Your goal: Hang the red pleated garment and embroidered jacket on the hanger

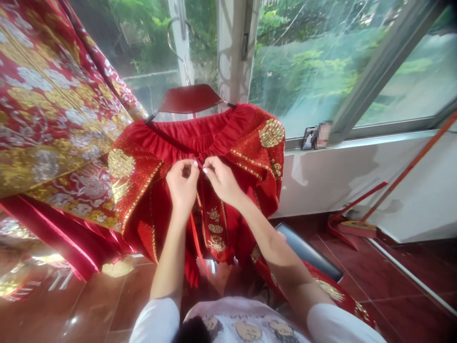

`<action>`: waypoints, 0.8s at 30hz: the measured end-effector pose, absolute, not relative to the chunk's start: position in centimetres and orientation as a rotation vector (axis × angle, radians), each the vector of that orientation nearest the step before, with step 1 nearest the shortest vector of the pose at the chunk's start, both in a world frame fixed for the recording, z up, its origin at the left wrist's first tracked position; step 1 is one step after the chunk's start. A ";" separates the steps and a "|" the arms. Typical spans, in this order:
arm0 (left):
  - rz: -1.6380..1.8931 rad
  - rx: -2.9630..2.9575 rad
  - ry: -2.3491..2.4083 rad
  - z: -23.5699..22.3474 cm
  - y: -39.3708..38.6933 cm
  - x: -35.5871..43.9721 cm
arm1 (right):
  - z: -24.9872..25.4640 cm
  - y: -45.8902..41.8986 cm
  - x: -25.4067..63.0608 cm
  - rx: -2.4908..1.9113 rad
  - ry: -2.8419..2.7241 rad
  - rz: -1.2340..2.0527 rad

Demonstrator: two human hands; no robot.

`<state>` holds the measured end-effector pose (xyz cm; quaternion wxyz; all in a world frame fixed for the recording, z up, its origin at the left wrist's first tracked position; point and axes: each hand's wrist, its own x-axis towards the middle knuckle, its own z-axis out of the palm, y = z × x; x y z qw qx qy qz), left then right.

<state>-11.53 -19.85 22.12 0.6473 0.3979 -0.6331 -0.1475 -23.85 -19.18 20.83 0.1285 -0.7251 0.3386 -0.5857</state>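
A red skirt (143,193) with gold embroidery and a gathered waistband (157,143) hangs in front of me on a hanger with a wide dark-red top (191,99). At the middle of the waistband, my left hand (182,183) is closed in a pinch on the red drawstring (196,243). Close beside it, my right hand (222,180) also pinches the drawstring, fingertips almost meeting the left ones. One long end of the cord dangles down over the skirt front. The part between my fingertips is small and partly hidden.
Another red garment (64,114), with gold and silver embroidery, hangs at the left. A phone (310,138) leans on the windowsill. A broom (357,228) and a red dustpan (337,228) stand by the wall. A dark padded seat (310,252) is below my right arm.
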 end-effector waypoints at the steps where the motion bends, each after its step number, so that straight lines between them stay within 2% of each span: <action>1: -0.331 0.903 -1.447 22.1 -19.9 -11.5 | 20.7 -19.2 -23.8 -2.110 0.972 -1.724; 10: -0.328 0.860 -1.425 21.8 -19.6 -11.4 | 20.6 -18.7 -23.2 -2.169 0.980 -2.182; 16: -0.373 0.849 -1.413 21.6 -18.5 -11.7 | 20.6 -18.2 -22.5 -1.659 0.937 -2.124; 22: -0.409 0.848 -1.342 21.3 -18.3 -12.2 | 19.7 -17.8 -21.8 -1.803 1.030 -2.331; 24: -0.415 0.854 -1.322 21.6 -18.3 -12.8 | 19.8 -17.7 -21.6 -1.672 1.090 -2.334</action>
